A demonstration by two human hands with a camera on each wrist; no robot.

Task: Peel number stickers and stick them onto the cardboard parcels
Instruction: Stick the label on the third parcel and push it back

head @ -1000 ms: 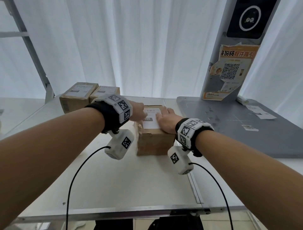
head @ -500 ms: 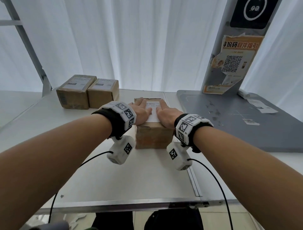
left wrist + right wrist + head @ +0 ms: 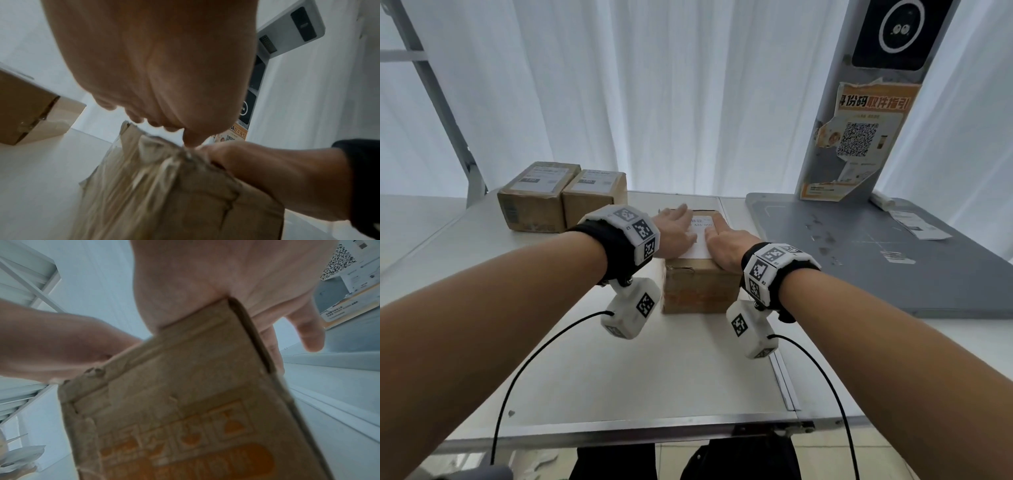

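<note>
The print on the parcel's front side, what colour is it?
Orange print on the brown parcel, clearest in the right wrist view.

We face a white curtain that spans the whole back wall, bright with daylight coming through its folds. A grey metal frame slants up beyond the worktop's far left corner. The white worktop has a metal front edge, and a grey platform lies over its right side. From the platform's far edge rises a grey post carrying an orange poster and a dark screen. Below the front edge we see pale floor tiles.
</note>
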